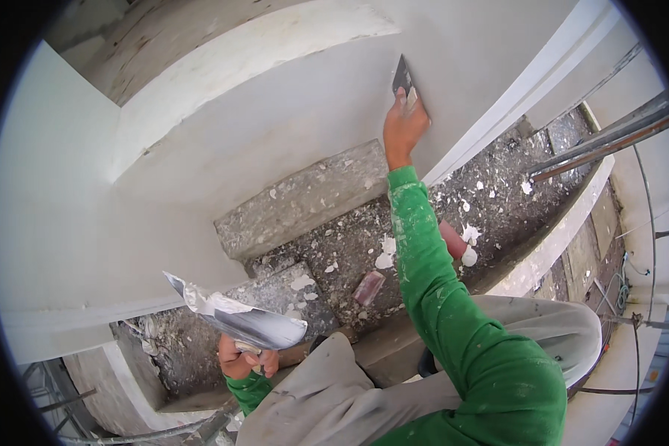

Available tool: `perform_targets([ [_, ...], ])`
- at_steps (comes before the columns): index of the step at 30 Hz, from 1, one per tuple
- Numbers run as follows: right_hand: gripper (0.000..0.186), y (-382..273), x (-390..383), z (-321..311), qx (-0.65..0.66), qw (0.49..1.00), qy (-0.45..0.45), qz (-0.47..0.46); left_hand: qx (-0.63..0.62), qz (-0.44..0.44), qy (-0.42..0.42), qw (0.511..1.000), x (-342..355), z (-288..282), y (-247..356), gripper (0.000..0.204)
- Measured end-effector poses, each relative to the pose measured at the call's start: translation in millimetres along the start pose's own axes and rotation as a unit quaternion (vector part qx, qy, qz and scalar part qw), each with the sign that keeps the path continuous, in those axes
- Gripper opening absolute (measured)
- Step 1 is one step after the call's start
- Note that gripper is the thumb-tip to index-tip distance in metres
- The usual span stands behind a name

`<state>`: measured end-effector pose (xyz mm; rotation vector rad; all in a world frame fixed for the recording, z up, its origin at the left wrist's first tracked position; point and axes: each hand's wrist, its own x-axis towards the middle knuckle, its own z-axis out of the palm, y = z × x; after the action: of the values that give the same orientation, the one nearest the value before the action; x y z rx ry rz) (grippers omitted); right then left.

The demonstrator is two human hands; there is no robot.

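Note:
My right hand [406, 128], in a green sleeve, is stretched far forward and closed on a putty knife [402, 77]. Its blade lies against or very near the smooth pale wall [334, 89]; I cannot tell whether it touches. At the lower left, my left hand [247, 361] grips the handle of a wide metal plastering trowel [264, 328]. White plaster [201, 299] is smeared along the trowel's far edge and heaped toward its left tip. The trowel is held apart from the wall, in front of my left knee.
A long grey block [305, 199] stands along the wall's foot. Plaster-spattered ground [342, 253] holds a reddish block [368, 288] and another red piece [452, 239] beside my right arm. Metal poles [602, 140] reach in from the right. A low curved wall [546, 256] edges the ground.

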<state>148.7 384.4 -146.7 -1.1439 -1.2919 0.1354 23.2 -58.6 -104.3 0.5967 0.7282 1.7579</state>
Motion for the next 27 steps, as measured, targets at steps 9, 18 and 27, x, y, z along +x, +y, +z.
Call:
perform_targets([
  [9,0.038,-7,-7,24,0.026,0.999,-0.033,0.018,-0.012,-0.014,0.021,1.0,-14,1,5,0.05],
  [18,0.07,-58,-48,67,0.031,0.992,-0.119,-0.002,-0.014,-0.009,0.016,1.0,-35,-1,15,0.051],
  [27,0.072,-185,-227,69,0.072,0.944,-0.251,-0.202,-0.012,-0.024,0.027,0.999,-34,5,19,0.053],
])
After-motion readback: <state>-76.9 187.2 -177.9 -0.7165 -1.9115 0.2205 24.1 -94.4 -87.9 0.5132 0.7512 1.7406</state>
